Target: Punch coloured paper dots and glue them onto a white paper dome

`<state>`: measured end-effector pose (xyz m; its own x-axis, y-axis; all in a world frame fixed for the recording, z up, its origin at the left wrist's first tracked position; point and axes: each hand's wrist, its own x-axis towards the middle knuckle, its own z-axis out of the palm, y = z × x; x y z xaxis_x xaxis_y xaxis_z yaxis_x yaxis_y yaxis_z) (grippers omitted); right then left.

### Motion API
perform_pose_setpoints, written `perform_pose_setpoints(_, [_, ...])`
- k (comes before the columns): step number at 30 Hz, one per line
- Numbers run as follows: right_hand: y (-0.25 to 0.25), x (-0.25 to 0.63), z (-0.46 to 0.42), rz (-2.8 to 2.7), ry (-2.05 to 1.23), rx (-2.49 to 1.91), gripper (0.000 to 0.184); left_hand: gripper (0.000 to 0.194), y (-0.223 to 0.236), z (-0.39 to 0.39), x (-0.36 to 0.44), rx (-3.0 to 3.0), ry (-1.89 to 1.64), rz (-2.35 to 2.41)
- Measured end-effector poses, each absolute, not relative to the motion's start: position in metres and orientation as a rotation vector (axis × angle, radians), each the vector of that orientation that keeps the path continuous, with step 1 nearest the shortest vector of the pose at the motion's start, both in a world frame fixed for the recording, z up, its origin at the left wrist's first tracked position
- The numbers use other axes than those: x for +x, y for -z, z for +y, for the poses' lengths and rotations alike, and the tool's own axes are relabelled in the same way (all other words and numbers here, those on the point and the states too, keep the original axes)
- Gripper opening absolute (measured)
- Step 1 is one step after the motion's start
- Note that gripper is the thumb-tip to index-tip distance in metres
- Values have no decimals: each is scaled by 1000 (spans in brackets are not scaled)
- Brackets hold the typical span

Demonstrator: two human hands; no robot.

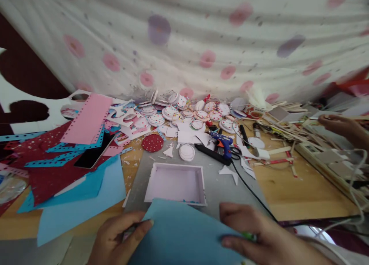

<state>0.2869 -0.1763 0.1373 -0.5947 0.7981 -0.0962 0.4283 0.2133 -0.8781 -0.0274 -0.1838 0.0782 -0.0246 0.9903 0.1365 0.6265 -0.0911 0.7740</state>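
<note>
While L hand pinches blu sheet | R hand w/ grn item

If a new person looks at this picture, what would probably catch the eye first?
Probably the blue sheet at the bottom centre, between the left hand and the right hand. Just beyond it sits an open white box. Farther back, dotted paper discs lie heaped before a flowered curtain.
</note>
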Motion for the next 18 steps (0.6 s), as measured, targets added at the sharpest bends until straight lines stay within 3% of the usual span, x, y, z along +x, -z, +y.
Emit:
perform_pose_setpoints(4, [-149,301,-157,-2308,-1229,-1240,37,42,-91,-163,-16,1679,-782,1387])
perform_pose_setpoints(10, [-139,297,-143,-2577,-1097,-1280,35,30,-102,-139,0,1751,-870,1374])
perform_pose_setpoints(14, [-134,298,-136,-2445,-1054,-1385,23,24,-94,-134,5,1937,-982,1445])
perform_pose_setpoints(18, [-134,294,-126,-2232,-1036,-1338,27,18,-82,-138,7,2094,-1131,1511])
